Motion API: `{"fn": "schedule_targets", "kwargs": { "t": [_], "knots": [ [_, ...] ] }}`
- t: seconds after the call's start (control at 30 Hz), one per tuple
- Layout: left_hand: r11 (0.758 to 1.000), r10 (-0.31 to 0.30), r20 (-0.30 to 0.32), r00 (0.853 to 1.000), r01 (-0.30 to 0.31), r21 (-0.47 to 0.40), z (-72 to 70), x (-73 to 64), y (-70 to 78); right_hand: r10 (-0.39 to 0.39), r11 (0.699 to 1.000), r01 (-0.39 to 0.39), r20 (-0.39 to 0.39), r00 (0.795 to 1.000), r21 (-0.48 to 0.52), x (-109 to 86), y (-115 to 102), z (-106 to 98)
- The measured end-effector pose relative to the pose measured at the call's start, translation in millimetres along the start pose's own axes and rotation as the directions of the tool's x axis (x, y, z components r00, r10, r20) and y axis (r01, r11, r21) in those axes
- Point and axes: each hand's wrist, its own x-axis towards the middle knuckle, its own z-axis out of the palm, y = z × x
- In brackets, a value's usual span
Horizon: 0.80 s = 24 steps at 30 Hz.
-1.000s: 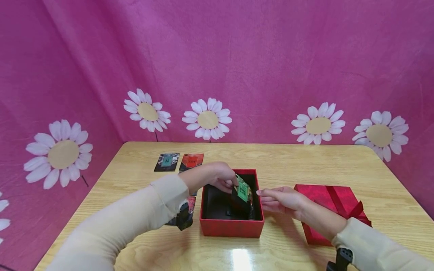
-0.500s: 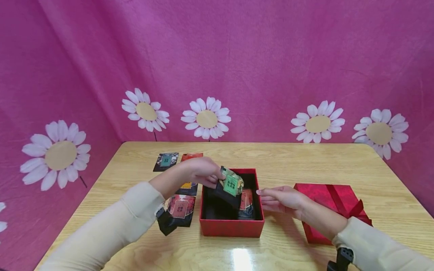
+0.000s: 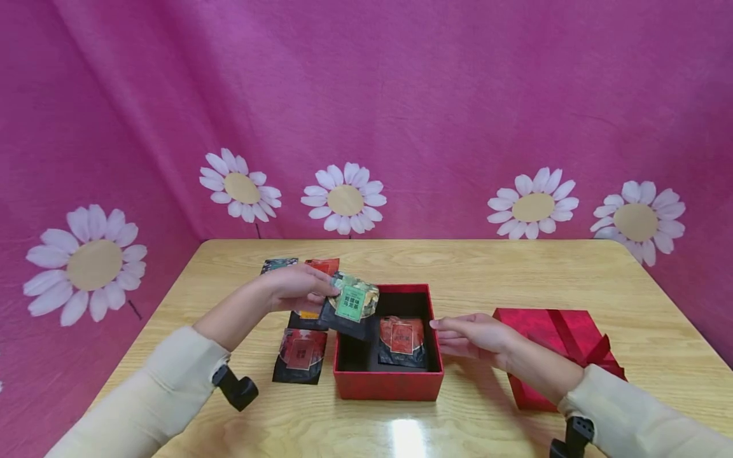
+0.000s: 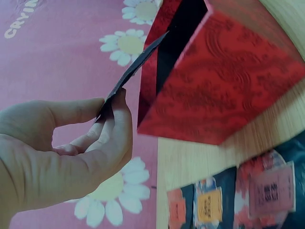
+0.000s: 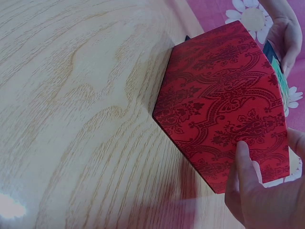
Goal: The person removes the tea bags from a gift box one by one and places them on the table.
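My left hand point(image 3: 300, 287) pinches a black tea packet point(image 3: 351, 306) with a green label by its edge, between thumb and fingers. The packet overlaps the left rim of the red box point(image 3: 389, 386) in the head view, and the left wrist view shows it edge-on. Inside the box lies another tea packet point(image 3: 402, 343) with a red-orange label. My right hand point(image 3: 478, 338) touches the box's right side. Its fingers point(image 5: 245, 164) lie nearly straight against the outer wall, with the thumb at the rim.
Left of the box lie several tea packets, among them a red one point(image 3: 300, 357), an orange-red one point(image 3: 323, 264) and a dark one point(image 3: 279, 263). The red lid point(image 3: 541, 334) with a ribbon bow sits to the right, under my right forearm.
My left hand has lifted the green-labelled packet out of the box and moved left with it, baring the red-orange packet inside. The right hand stays at the box wall.
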Motion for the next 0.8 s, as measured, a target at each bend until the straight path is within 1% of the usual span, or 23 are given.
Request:
{"fn": "schedule_targets", "kwargs": {
  "t": [0.17, 0.2, 0.33, 0.4, 0.57, 0.63, 0.7, 0.8],
  "knots": [
    [0.997, 0.02, 0.005, 1.0, -0.02, -0.078, -13.7, -8.2, -14.8, -0.018, 1.0, 0.018, 0.026, 0.999, 0.016, 0.6, 1.2, 0.1],
    [0.995, 0.03, 0.015, 0.999, -0.028, -0.091, -16.3, -9.8, -17.3, -0.02, 1.0, 0.02, 0.03, 0.999, 0.018, 0.7, 1.3, -0.1],
    [0.985, 0.053, 0.022, 0.998, -0.049, -0.165, -25.7, -15.2, -26.6, -0.019, 1.0, 0.019, 0.032, 0.999, 0.016, 1.1, 1.2, -1.0],
    [0.981, 0.064, 0.017, 0.998, -0.06, -0.185, -30.4, -16.6, -31.1, -0.02, 1.0, 0.02, 0.031, 0.999, 0.004, 1.3, 1.0, -1.3],
    [0.977, 0.073, -0.012, 0.997, -0.074, -0.201, -42.1, -14.9, -40.0, -0.029, 1.0, 0.029, 0.037, 0.999, -0.004, 0.9, 0.9, -1.9],
    [0.976, 0.071, -0.022, 0.997, -0.074, -0.206, -47.4, -13.5, -43.3, -0.027, 1.0, 0.026, 0.034, 0.999, 0.008, 0.6, 0.9, -1.8],
    [0.972, 0.062, -0.042, 0.997, -0.07, -0.226, -52.8, -12.4, -46.8, -0.023, 1.0, 0.023, 0.035, 0.999, 0.016, 0.3, 1.1, -2.0],
    [0.962, 0.067, -0.067, 0.996, -0.082, -0.26, -60.6, -10.8, -53.1, -0.014, 0.999, 0.013, 0.026, 1.0, 0.03, 0.6, 1.3, -2.1]
  ]
}}
